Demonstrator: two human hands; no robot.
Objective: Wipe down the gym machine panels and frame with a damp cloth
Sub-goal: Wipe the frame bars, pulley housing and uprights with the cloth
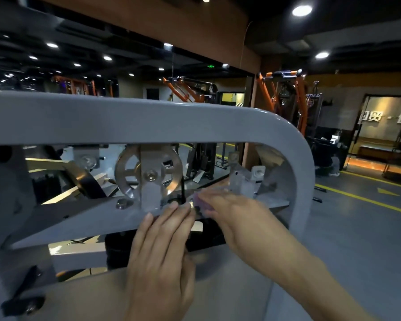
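Ideally, the right hand (232,209) is pressing its pale, blurred cloth (200,201) flat along the grey cross plate (83,218) under the pulley wheel (148,172), just below frame centre. The cloth is showing only at the fingertips, pinched, though blur is hiding the hold. The left hand (162,256) is resting just beside it, fingers straight, gripping nothing.

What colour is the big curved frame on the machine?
Grey, seen in the head view: the curved frame.

Gym machine frame (148,117): grey painted steel, broad top bar curving down at one corner. Cloth (203,202): pale purple, blurred, bunched below the frame's top bar, beside its metal pulley wheel (148,172).
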